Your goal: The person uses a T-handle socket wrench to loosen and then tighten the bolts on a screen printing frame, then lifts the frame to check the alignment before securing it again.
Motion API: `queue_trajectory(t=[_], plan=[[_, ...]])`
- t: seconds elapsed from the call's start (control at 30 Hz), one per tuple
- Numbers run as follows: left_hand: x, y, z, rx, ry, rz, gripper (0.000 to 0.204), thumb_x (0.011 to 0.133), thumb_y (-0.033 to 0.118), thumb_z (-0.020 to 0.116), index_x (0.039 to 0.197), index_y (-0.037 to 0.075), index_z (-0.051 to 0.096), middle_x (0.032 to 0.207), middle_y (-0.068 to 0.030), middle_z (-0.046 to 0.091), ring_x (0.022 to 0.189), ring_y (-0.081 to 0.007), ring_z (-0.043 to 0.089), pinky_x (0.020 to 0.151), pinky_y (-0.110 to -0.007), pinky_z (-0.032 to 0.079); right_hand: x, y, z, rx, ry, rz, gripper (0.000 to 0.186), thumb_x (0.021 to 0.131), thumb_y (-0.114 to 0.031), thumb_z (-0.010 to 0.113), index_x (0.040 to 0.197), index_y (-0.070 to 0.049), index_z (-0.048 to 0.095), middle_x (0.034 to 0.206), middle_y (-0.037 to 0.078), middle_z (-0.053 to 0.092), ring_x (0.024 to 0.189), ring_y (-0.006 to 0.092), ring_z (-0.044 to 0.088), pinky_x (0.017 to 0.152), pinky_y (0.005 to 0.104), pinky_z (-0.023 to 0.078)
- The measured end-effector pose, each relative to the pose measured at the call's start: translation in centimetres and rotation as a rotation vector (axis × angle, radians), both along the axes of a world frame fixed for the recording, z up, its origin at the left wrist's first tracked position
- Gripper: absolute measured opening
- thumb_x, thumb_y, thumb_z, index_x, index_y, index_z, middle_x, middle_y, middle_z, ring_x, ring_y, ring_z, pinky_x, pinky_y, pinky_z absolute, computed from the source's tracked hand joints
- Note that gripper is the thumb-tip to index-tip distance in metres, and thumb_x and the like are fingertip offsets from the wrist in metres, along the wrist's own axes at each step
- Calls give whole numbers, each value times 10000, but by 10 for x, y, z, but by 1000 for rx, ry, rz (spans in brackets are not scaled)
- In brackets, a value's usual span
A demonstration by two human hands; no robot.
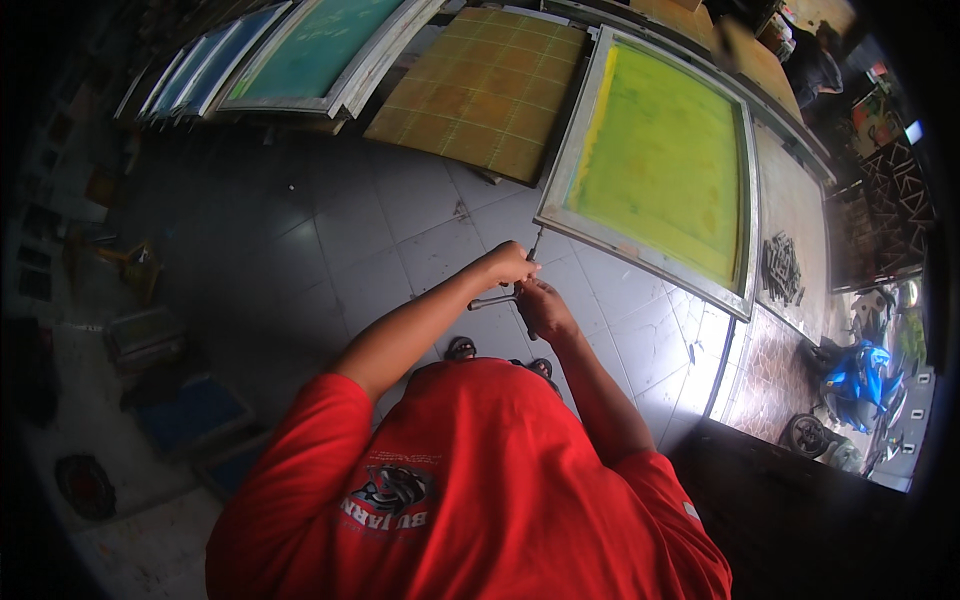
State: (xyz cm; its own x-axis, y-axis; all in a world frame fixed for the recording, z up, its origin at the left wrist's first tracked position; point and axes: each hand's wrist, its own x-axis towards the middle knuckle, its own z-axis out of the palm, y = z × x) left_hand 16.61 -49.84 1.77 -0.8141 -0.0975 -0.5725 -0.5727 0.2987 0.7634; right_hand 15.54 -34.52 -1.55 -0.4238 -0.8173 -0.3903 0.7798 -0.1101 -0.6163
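Observation:
A metal T-handled wrench is in my hands below the lower left corner of a yellow-green screen in a pale metal frame. My left hand is closed on the wrench's upper part, near a thin rod rising to the frame's corner. Just below it, my right hand grips the wrench where the crossbar meets the shaft. My fingertips are partly hidden behind each other.
An olive gridded board and teal screens line the top. Beside the green screen lies a pale board with metal pieces. A blue scooter stands right; another person is at upper right. Tiled floor lies below.

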Motion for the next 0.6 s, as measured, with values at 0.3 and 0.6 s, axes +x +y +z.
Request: queue_trajectory(t=[0.3,0.6], plan=[[1,-5,4,252,-97,66,255,858,293,575,798,49,621,639,-23,555,445,-98,423,408,-252,340,-4,2,17,47,94,79,216,929,-250,495,1003,-62,571,818,-17,548,726,80,472,661,230,378],[6,0,12,37,64,73,220,812,229,647,795,15,602,629,-53,567,521,-104,513,460,-261,421,-11,5,-1,-66,144,93,199,904,-223,540,966,-44,598,848,17,609,870,119,537,806,242,388]])
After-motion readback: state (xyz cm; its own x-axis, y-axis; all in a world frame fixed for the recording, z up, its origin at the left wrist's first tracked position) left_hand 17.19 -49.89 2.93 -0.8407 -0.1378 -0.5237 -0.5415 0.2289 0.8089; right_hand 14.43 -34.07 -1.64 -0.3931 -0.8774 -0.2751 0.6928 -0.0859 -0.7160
